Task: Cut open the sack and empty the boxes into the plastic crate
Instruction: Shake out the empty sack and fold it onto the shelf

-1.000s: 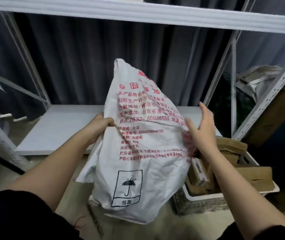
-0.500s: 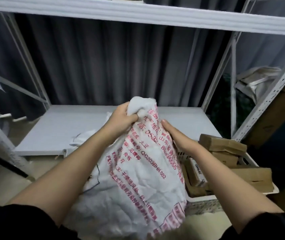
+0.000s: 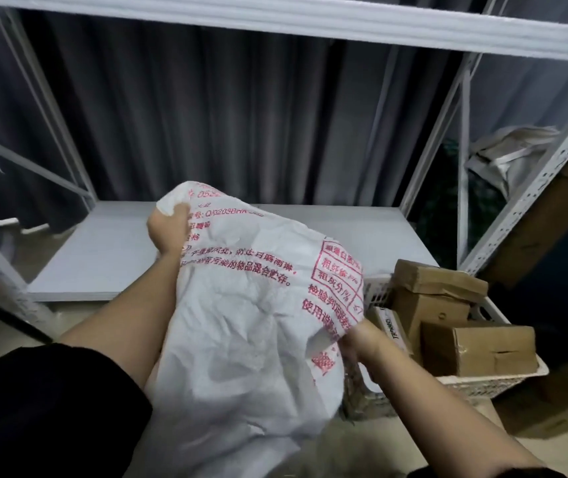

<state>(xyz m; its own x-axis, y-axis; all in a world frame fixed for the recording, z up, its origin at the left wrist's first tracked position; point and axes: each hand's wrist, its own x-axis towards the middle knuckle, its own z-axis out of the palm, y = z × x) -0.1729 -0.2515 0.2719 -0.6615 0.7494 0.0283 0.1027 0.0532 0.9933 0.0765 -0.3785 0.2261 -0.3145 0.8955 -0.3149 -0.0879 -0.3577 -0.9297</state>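
white sack (image 3: 248, 305) now bunched lower, left hand (image 3: 168, 229) gripping its top, right hand (image 3: 358, 343) pinching its edge.

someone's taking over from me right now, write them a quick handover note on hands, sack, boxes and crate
Left hand: grips a bunched upper corner of the white sack, raised in front of the lower shelf.
Right hand: holds the sack's right edge, low, beside the crate.
Sack: crumpled and limp, looks empty; no boxes visible in it.
Plastic crate: on the floor to the right, with cardboard boxes piled inside, some rising above the rim.
Done: the boxes seem to be out of the sack and in the crate.
Left: check the sack holds nothing more, then put it aside. No cutter is in view.
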